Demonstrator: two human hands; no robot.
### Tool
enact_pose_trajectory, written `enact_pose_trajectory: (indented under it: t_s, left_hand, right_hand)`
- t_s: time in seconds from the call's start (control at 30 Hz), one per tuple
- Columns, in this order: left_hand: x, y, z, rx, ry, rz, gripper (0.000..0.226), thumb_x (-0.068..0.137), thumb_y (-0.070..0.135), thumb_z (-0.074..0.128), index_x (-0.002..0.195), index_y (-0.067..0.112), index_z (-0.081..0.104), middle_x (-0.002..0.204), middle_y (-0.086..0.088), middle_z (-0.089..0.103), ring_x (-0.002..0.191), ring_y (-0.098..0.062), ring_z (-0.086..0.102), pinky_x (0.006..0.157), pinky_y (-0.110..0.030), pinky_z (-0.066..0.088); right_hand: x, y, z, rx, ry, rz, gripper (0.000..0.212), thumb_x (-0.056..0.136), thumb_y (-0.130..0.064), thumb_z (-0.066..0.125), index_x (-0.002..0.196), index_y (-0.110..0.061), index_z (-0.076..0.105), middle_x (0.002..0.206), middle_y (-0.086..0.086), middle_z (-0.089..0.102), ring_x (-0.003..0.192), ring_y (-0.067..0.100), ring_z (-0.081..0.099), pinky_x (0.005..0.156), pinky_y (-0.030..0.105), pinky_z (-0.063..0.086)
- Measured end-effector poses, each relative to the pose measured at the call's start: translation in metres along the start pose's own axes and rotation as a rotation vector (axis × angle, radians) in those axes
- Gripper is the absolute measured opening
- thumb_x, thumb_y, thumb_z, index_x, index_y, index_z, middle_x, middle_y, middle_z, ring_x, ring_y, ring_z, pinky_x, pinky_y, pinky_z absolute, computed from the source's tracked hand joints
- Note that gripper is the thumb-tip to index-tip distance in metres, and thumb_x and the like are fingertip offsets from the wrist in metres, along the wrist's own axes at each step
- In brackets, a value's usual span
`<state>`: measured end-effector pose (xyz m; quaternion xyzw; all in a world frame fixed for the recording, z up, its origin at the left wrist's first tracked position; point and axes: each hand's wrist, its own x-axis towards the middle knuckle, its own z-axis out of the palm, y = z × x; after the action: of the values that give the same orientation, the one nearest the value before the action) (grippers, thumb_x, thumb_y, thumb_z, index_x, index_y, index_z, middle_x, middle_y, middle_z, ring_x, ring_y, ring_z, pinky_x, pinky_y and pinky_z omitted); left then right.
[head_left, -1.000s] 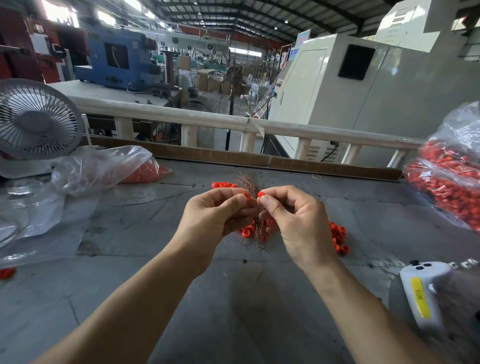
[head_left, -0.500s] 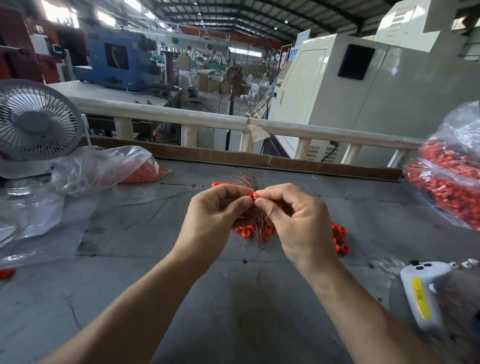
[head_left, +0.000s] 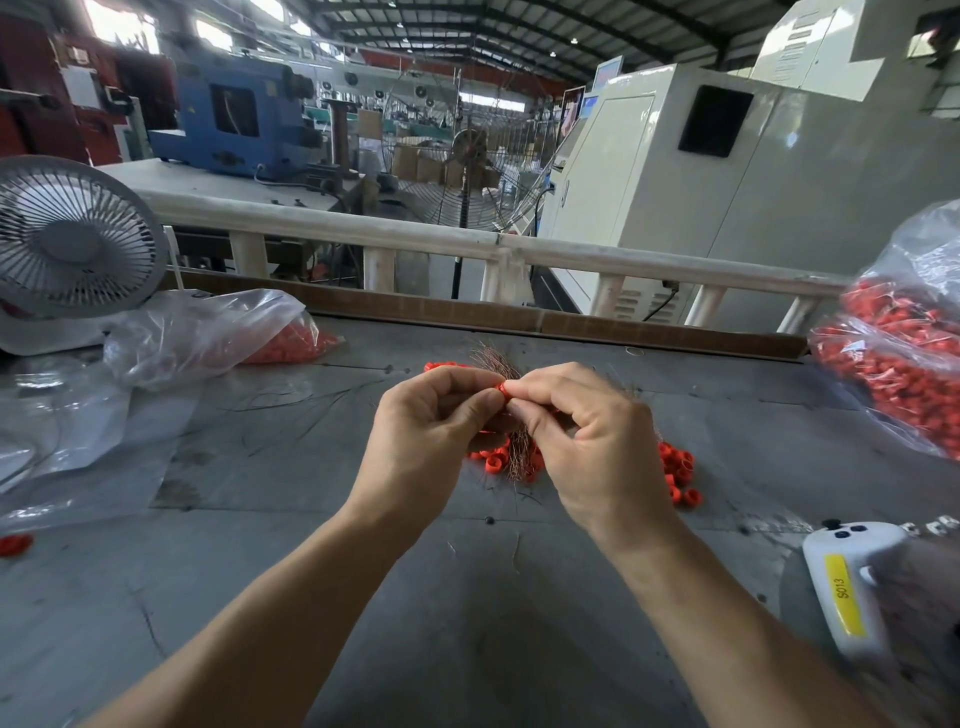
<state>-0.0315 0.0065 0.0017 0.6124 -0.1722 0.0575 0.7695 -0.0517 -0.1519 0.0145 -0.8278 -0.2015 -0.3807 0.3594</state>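
Note:
My left hand (head_left: 431, 431) and my right hand (head_left: 587, 441) meet above the middle of the grey table (head_left: 467, 597). Between their fingertips they pinch one small red ring (head_left: 500, 388). A bundle of thin copper wires (head_left: 519, 452) lies on the table under the hands, its far end (head_left: 491, 358) fanning out behind them. Loose red rings (head_left: 493, 460) lie round the bundle, with more red rings (head_left: 680, 478) to the right of my right hand. Whether a wire is in the pinched ring is hidden by my fingers.
A clear bag with red rings (head_left: 208, 338) lies at the left by a grey desk fan (head_left: 72, 239). A full bag of red parts (head_left: 904, 353) sits at the right edge. A white controller (head_left: 847, 582) lies near right. One red ring (head_left: 14, 544) lies far left.
My hands have closed together, and the red ring between the fingertips has shifted slightly up and toward the left thumb. The arms stay in place.

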Motion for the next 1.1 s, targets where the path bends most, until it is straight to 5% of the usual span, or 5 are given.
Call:
enact_pose_trajectory:
  t_s: [0.5,0.63,0.87,1.1]
  left_hand:
    - [-0.001,-0.002,0.000,0.090,0.024,0.026,0.012,0.095,0.007,0.068,0.100,0.014,0.076,0.087,-0.008,0.079,0.084,-0.023,0.077,0.074,-0.029,0.062]
    - [-0.001,-0.002,0.001,-0.002,0.059,-0.067,0.011,0.096,0.006,0.067,0.101,0.008,0.076,0.089,-0.012,0.079,0.084,-0.025,0.077,0.072,-0.030,0.062]
    - [-0.003,-0.002,0.008,-0.250,0.054,-0.318,0.021,0.096,0.008,0.065,0.110,-0.005,0.071,0.104,-0.029,0.072,0.093,-0.032,0.067,0.098,-0.050,0.053]
    - [0.000,0.000,0.005,-0.290,0.029,-0.378,0.018,0.097,0.012,0.063,0.105,-0.001,0.073,0.085,-0.013,0.068,0.081,-0.024,0.065,0.084,-0.040,0.052]
  right_hand:
    - [-0.002,-0.004,0.002,0.044,0.013,0.077,0.012,0.088,-0.007,0.080,0.099,-0.012,0.082,0.097,-0.005,0.076,0.092,0.004,0.070,0.084,0.015,0.053]
    - [-0.002,-0.006,0.004,-0.092,-0.032,0.022,0.015,0.089,-0.009,0.079,0.103,-0.014,0.080,0.101,-0.004,0.074,0.097,0.011,0.068,0.088,0.032,0.056]
    - [-0.004,-0.012,0.011,-0.314,0.016,0.002,0.007,0.089,-0.016,0.077,0.095,-0.017,0.073,0.096,-0.005,0.069,0.095,0.021,0.062,0.079,0.038,0.051]
    - [-0.004,-0.007,0.011,-0.349,0.036,-0.041,0.009,0.085,-0.010,0.078,0.090,-0.016,0.072,0.091,-0.005,0.069,0.088,0.021,0.062,0.074,0.037,0.051]
